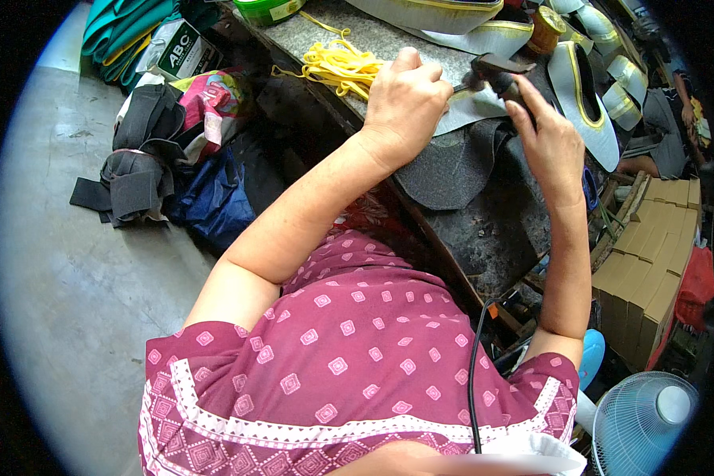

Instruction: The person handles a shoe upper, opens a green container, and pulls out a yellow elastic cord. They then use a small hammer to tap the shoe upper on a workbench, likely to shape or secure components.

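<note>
Over the workbench [333,28], my left hand [408,107] is closed in a fist beside a bundle of yellow cord [337,67]. A thin dark rod shows at the fist's right side; what the fingers hold is mostly hidden. My right hand [549,143] grips a dark hammer [496,67], its head raised near the left fist. Beneath both hands lies a light grey shoe piece [472,111], partly covering a dark grey textured sheet [448,170].
Grey shoe uppers with yellow edging [607,131] lie on the right, near a thread spool [546,32]. A green tub [268,9] stands at the back. Cardboard boxes [646,246] and a fan [642,428] are at right; cloth scraps [139,178] lie on the left floor.
</note>
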A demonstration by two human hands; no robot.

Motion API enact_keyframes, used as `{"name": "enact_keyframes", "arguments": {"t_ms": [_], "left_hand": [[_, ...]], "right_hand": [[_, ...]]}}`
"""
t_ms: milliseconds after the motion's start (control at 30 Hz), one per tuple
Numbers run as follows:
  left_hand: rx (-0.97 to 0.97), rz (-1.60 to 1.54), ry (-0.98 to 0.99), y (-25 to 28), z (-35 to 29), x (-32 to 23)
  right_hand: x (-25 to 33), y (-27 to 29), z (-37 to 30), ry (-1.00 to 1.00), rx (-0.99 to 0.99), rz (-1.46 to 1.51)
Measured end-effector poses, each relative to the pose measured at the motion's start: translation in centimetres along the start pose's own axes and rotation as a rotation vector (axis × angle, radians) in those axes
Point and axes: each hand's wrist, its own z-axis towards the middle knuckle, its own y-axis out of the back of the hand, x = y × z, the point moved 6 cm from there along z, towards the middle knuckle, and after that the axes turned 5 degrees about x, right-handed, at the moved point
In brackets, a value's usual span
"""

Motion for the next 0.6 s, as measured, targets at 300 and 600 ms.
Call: {"name": "enact_keyframes", "arguments": {"t_ms": [300, 600], "left_hand": [[0.072, 0.046, 0.055, -0.4, 0.3, 0.1], [0.177, 0.133, 0.125, -0.6, 0.8, 0.0]], "right_hand": [[0.7, -0.9, -0.8, -0.088, 0.101, 0.089], [-1.0, 0.9, -0.4, -0.022, -0.186, 0.2]]}}
